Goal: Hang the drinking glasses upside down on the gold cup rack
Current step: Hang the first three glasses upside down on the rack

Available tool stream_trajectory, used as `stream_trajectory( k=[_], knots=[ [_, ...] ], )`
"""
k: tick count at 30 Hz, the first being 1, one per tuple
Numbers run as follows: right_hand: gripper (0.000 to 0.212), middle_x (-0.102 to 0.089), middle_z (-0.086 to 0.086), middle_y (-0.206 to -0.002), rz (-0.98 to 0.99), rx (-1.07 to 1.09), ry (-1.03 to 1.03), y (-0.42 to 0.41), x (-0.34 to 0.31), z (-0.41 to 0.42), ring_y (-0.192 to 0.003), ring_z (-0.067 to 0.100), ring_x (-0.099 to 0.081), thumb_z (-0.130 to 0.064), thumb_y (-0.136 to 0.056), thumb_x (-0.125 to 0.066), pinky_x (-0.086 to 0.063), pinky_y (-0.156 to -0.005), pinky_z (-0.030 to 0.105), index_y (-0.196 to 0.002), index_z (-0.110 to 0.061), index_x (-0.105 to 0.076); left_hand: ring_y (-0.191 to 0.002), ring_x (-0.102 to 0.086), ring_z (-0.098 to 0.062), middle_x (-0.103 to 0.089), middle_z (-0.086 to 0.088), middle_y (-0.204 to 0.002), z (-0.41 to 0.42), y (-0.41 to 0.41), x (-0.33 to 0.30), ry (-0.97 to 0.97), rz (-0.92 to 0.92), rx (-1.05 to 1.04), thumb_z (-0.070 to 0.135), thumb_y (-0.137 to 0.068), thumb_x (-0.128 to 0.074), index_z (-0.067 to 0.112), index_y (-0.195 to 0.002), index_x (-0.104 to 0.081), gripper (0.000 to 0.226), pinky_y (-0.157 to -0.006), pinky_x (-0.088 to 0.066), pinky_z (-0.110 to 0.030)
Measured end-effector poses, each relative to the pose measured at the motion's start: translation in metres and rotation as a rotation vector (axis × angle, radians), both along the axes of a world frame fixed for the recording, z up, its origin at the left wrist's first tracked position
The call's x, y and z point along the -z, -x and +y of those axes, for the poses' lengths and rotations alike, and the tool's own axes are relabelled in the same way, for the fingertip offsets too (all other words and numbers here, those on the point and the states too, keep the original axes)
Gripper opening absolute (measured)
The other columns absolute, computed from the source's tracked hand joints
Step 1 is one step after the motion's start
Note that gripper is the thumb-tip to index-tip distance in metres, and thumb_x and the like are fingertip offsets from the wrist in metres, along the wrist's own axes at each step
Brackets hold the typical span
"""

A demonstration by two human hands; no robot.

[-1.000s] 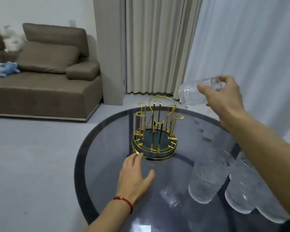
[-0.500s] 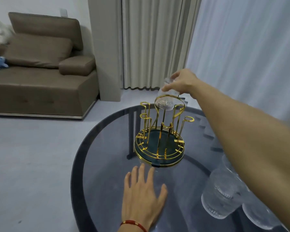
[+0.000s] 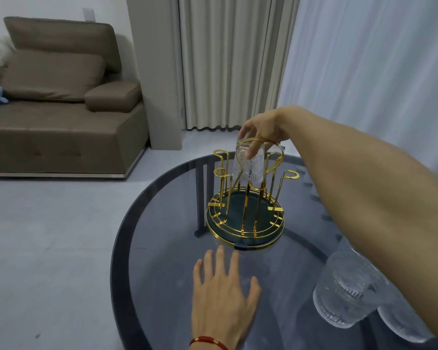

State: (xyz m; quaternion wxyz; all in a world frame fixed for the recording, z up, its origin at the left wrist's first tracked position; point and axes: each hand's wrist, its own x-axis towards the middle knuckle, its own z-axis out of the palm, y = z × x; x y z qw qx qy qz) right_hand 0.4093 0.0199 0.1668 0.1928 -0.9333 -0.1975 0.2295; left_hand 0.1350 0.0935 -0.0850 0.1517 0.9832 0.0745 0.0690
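The gold cup rack with a dark green round base stands on the round dark glass table. My right hand grips a clear patterned drinking glass by its base, mouth down, at the rack's far side behind the gold loop handle. Whether a peg is inside the glass I cannot tell. My left hand lies flat on the table in front of the rack, fingers spread, holding nothing. Two more clear glasses stand upright at the table's right, partly hidden by my right forearm.
A brown sofa stands on the grey floor at the left. Beige and white curtains hang behind the table. The table's dark rim curves close by on the left.
My right hand turned the glass mouth down, carried it left over the rack and lowered it among the far pegs. My left hand stayed flat on the table.
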Motion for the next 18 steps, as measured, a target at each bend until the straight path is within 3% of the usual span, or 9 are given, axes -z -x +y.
stream_trajectory(
  k=[8,14,18],
  knots=[
    [0.069,-0.060,0.009,-0.136,0.053,-0.027,-0.017,-0.005,0.006,0.003,-0.125,0.033,-0.057,-0.001,-0.080,-0.082,-0.055,-0.100,0.043,-0.140,-0.018,-0.054,-0.154,-0.007,-0.024,-0.016,0.000,-0.169,-0.001,0.000,0.000,-0.002,-0.032,0.005,0.069,-0.088,-0.012,0.034,-0.155,-0.022,0.076,-0.123,0.000,-0.049],
    [0.041,-0.064,0.008,-0.133,0.069,0.006,-0.178,-0.002,0.010,-0.009,-0.124,0.028,-0.059,-0.013,-0.093,-0.072,-0.049,-0.109,0.048,-0.132,-0.021,-0.064,-0.153,-0.008,-0.027,-0.017,-0.003,-0.168,-0.001,0.001,0.000,0.000,-0.048,0.010,0.068,-0.092,-0.018,0.033,-0.155,-0.019,0.073,-0.124,-0.004,-0.050],
    [0.028,-0.065,0.005,-0.126,-0.110,0.091,-0.348,0.013,0.013,-0.034,-0.115,0.020,-0.061,-0.019,-0.102,-0.061,-0.050,-0.092,0.034,-0.130,-0.017,-0.064,-0.151,-0.014,-0.028,-0.006,-0.004,-0.170,0.001,0.001,0.000,-0.011,-0.085,0.036,0.064,-0.095,-0.024,0.038,-0.156,-0.010,0.068,-0.123,-0.013,-0.050]
  ],
)
